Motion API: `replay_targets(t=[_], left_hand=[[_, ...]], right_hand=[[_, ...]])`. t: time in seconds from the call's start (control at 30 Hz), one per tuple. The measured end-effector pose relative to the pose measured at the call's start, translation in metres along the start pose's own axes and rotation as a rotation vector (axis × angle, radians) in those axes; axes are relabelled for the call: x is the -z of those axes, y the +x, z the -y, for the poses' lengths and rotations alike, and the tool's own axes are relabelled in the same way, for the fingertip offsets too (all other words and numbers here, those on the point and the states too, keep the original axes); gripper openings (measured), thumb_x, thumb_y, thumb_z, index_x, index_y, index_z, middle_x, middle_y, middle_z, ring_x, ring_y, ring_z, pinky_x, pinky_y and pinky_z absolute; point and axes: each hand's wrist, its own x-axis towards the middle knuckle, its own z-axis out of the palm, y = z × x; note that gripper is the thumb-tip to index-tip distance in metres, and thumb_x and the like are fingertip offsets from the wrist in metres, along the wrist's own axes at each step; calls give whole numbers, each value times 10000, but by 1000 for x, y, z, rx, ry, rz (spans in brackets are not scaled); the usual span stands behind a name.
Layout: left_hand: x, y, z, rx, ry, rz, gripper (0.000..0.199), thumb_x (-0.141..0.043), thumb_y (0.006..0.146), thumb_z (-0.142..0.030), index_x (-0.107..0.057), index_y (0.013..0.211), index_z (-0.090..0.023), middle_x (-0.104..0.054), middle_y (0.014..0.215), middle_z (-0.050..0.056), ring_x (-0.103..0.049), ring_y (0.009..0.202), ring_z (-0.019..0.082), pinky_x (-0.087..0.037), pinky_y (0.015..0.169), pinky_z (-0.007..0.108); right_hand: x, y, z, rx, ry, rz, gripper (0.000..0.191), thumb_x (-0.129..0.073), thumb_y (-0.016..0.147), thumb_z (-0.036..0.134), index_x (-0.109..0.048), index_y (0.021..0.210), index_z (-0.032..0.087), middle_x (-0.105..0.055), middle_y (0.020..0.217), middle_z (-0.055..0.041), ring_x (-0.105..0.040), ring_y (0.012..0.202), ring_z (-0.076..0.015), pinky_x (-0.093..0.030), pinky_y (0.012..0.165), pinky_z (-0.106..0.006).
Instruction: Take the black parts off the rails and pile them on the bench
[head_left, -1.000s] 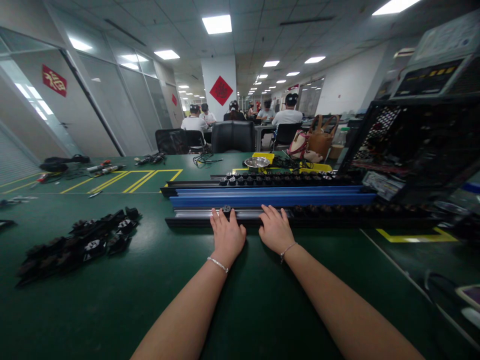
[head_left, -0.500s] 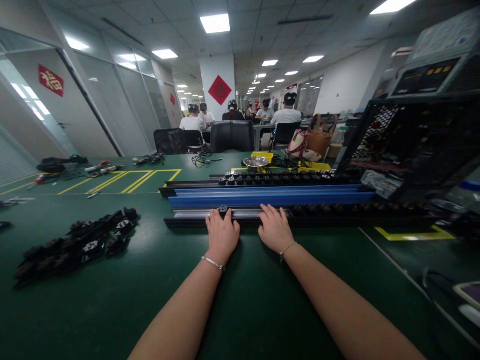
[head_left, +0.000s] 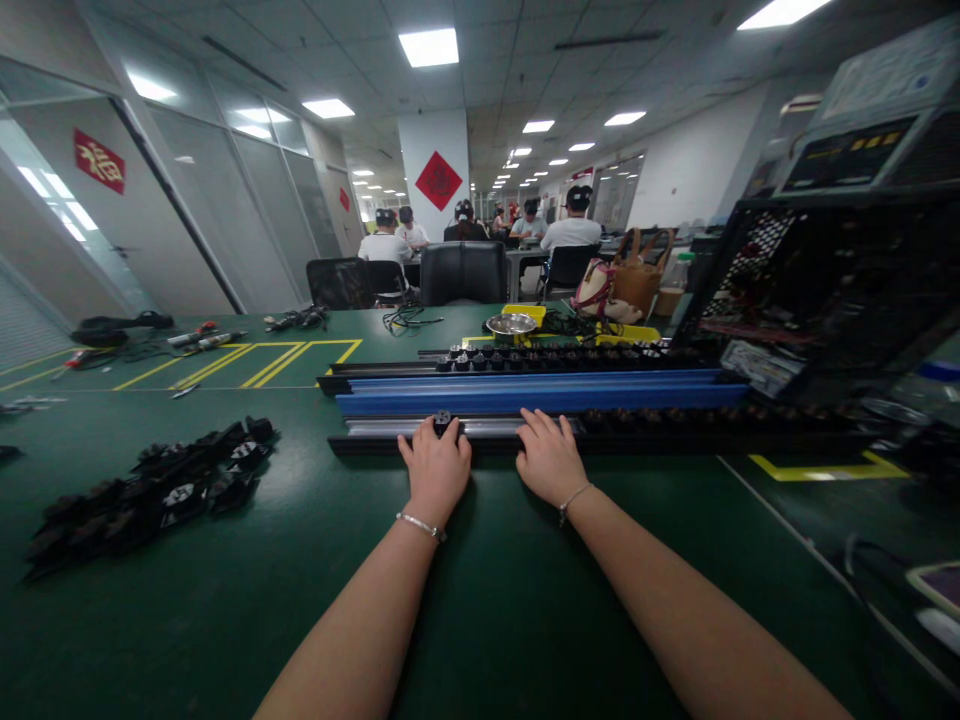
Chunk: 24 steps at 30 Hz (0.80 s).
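A long black rail (head_left: pixel 367 444) with a silvery channel lies crosswise in front of me. At its left part, my left hand (head_left: pixel 436 470) has its fingers bent around a small black part (head_left: pixel 442 421) with a round top, set in the channel. My right hand (head_left: pixel 551 460) rests on the rail farther right, fingers stretched out, and nothing shows in it. To its right, a row of similar black parts (head_left: pixel 675 418) fills the channel. Just behind lies a blue rail (head_left: pixel 540 392), and beyond that another black rail (head_left: pixel 382 370) carrying a row of small black parts (head_left: pixel 525 358).
Loose black parts (head_left: pixel 157 495) lie in a heap at the left on the green table (head_left: pixel 480 620). A metal bowl (head_left: pixel 511 325) and yellow trays (head_left: pixel 525 312) stand behind the rails. An open computer case (head_left: pixel 840 290) stands at the right. Several people sit in the background.
My left hand has shifted slightly left along the rail together with the small black part. My right hand has stayed in place.
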Motion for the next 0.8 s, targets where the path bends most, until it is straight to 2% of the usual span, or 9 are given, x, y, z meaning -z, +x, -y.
replay_targets(t=[0.8], left_hand=[[2, 3, 6, 33, 16, 3, 389, -394, 882, -330, -604, 1203, -267, -530, 1276, 161, -479, 1184, 291, -254, 1019, 638]], right_hand=[[1, 0, 1, -8, 14, 6, 325, -449, 781, 182, -610, 1063, 173, -441, 1411, -87, -348, 1308, -254, -145, 1104, -511]])
